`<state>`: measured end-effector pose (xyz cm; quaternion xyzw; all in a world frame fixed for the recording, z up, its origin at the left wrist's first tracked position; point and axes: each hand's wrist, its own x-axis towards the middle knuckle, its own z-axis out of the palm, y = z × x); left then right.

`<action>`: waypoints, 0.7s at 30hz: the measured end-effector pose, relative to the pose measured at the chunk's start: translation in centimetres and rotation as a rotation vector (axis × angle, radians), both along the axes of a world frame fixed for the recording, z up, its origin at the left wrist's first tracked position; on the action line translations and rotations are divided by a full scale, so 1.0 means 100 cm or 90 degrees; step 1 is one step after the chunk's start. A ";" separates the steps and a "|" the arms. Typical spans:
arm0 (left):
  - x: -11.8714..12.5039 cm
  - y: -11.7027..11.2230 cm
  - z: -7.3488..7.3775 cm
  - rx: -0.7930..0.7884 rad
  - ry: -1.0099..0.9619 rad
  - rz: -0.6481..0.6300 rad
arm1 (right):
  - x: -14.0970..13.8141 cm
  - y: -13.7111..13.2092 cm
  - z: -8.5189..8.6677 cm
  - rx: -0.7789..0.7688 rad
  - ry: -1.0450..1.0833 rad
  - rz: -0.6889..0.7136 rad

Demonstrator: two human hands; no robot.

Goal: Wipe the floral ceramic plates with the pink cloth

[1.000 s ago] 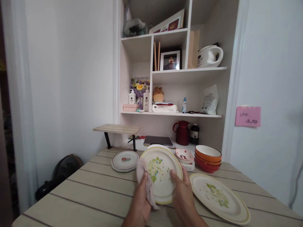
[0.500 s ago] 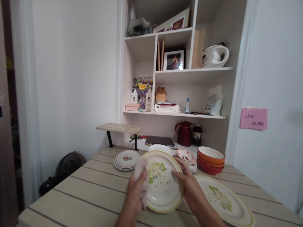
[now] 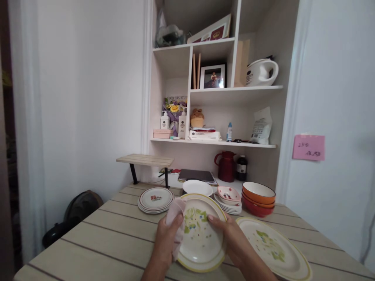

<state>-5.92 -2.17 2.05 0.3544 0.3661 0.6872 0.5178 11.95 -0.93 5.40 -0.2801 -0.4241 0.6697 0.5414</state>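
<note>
A round cream plate with a yellow rim and green leaf print is held tilted above the table, its face toward me. My left hand is closed on a pale pink cloth, which it presses round the plate's left edge. My right hand grips the right edge, thumb on the face and the other fingers hidden behind. Under my right forearm, a larger oval plate of matching pattern lies on the table.
Behind the held plate stand a stack of small plates, a white bowl, pink dishes on more plates, and orange and red bowls. A small wooden riser, a red jug and shelves are farther back.
The held plate has dropped slightly, and my right thumb has slid farther in over its face. The camera view has shifted a little; the other dishes stay put.
</note>
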 end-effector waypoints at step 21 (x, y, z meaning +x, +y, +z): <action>0.037 0.006 -0.012 -0.064 -0.321 -0.176 | -0.037 0.003 -0.015 -0.010 0.232 -0.222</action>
